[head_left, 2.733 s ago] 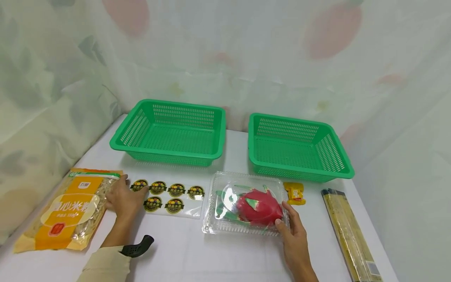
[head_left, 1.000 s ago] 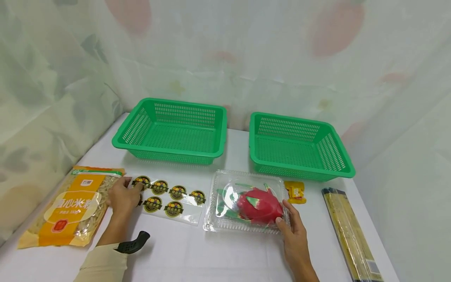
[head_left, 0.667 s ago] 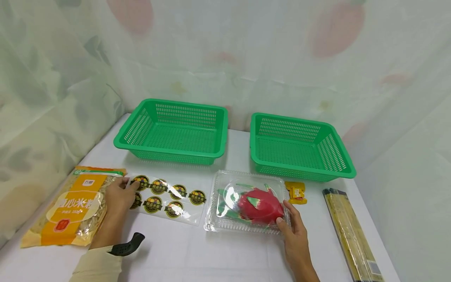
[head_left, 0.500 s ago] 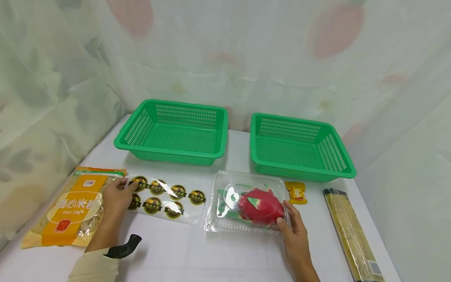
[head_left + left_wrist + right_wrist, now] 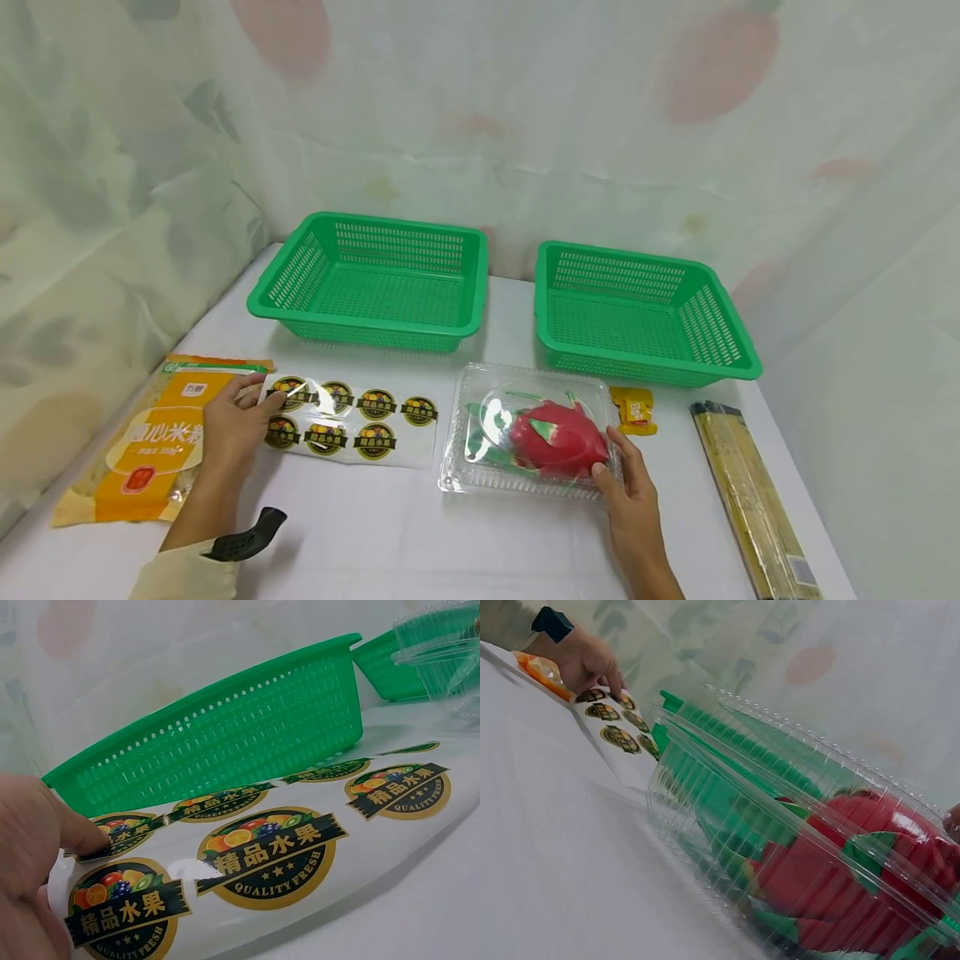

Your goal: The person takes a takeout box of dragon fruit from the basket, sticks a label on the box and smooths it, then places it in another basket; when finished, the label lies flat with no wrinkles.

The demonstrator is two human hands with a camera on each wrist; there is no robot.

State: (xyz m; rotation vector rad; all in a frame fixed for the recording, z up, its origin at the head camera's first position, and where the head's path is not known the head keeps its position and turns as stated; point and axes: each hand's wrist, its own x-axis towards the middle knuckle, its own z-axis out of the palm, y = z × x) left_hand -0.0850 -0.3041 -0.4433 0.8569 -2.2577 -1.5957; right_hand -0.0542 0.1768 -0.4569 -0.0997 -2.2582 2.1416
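Observation:
My left hand [image 5: 234, 421] pinches the left end of a white sheet of round black-and-gold fruit stickers [image 5: 412, 446]. The sheet's left end is raised and bowed, while its right end lies low near the table. Thumb and fingers meet at the corner sticker, as the left wrist view of the hand [image 5: 30, 859] shows. My right hand [image 5: 633, 508] holds the right edge of a clear plastic clamshell box [image 5: 468, 475], thumb at the front corner. Inside the closed box lies a red dragon fruit [image 5: 558, 440] with green scales.
Two green plastic baskets, one on the left [image 5: 375, 337] and one on the right [image 5: 645, 367], stand at the back. A bag of rice noodles [image 5: 153, 446] lies under the left forearm. A small yellow packet [image 5: 634, 411] sits behind the box, and a long wrapped bundle [image 5: 753, 500] lies far right.
My left hand has moved left and taken up the sticker sheet's left end, uncovering more stickers and raising that end. My right hand has stayed on the box.

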